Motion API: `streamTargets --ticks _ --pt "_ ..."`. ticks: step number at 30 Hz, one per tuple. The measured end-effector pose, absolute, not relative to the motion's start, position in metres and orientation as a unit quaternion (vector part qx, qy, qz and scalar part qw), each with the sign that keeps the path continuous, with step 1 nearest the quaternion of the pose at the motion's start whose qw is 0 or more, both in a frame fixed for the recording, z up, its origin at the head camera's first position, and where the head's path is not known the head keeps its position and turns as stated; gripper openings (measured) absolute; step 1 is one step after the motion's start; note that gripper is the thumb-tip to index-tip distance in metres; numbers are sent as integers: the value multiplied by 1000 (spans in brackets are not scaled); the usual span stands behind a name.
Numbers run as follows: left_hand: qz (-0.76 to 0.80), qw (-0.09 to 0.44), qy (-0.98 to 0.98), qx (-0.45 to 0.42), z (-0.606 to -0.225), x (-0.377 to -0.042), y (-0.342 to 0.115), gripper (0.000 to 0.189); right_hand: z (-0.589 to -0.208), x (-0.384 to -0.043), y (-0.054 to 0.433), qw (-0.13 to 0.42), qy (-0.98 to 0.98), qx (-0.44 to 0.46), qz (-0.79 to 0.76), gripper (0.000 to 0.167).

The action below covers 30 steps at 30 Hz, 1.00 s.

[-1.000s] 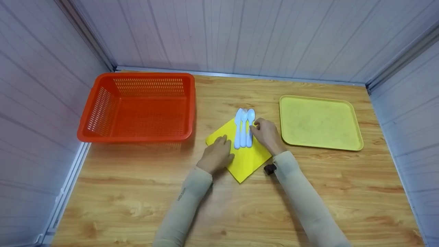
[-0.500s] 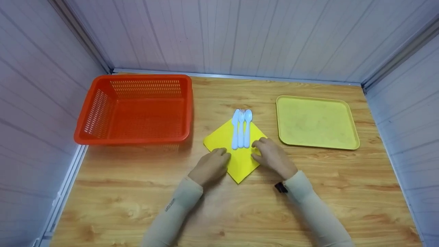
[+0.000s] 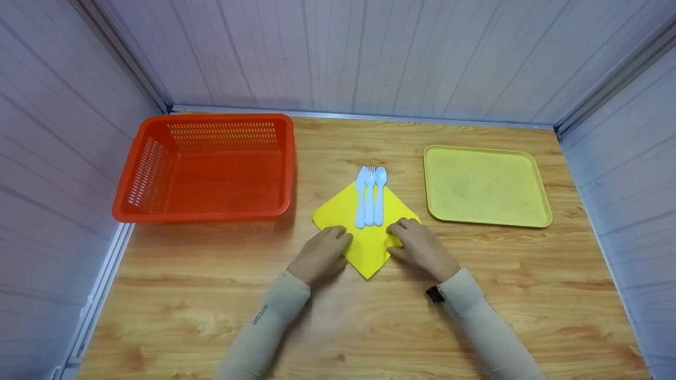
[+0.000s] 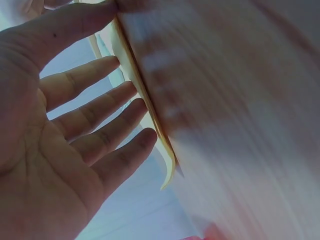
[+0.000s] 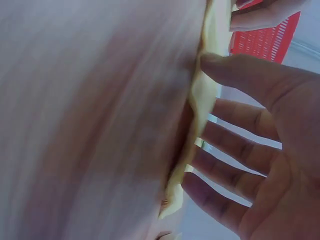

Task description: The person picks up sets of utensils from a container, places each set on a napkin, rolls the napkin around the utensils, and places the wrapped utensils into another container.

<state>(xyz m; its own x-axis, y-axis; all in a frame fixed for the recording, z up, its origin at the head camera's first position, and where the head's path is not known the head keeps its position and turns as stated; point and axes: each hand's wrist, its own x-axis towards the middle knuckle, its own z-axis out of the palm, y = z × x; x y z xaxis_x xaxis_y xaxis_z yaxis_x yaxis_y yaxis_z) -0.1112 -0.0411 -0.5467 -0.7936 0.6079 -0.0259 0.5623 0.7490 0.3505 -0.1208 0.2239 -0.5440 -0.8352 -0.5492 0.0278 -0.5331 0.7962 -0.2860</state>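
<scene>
On the table (image 3: 174, 279) I note the red basket (image 3: 203, 217) at left, the yellow tray (image 3: 486, 186) at right and the yellow napkin (image 3: 368, 247) between. Left hand (image 3: 320, 255) and right hand (image 3: 421, 249), fingers spread, touch the napkin's sides. Knife (image 3: 360, 203), fork (image 3: 369, 203) and spoon (image 3: 379, 205) lie on it side by side.

basket (image 3: 203, 217): on worktop (image 3: 364, 338), left, near back wall (image 3: 338, 58)
napkin (image 3: 367, 250): on worktop, between basket and tray (image 3: 488, 186)
tray: on worktop, right of napkin
knife (image 3: 360, 203), fork (image 3: 369, 203), spoon (image 3: 379, 203): on napkin, left to right, heads past back corner
left hand (image 3: 319, 254): napkin's left front edge
right hand (image 3: 422, 248): right front edge
</scene>
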Motion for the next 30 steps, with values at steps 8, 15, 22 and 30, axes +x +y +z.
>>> streamTargets --ticks 8,15,22,30 --pt "182 44 929 318 -546 -114 -41 25 -546 -124 222 37 957 -256 -134 33" --pt "175 23 929 324 -548 -118 -43 21 -543 -125 221 37 958 -245 -146 27" --pt "177 36 931 316 -547 -125 -45 20 -540 -128 227 70 946 -265 -172 32" --pt "187 67 934 298 -544 -129 -44 18 -538 -124 234 72 935 -307 -164 55"
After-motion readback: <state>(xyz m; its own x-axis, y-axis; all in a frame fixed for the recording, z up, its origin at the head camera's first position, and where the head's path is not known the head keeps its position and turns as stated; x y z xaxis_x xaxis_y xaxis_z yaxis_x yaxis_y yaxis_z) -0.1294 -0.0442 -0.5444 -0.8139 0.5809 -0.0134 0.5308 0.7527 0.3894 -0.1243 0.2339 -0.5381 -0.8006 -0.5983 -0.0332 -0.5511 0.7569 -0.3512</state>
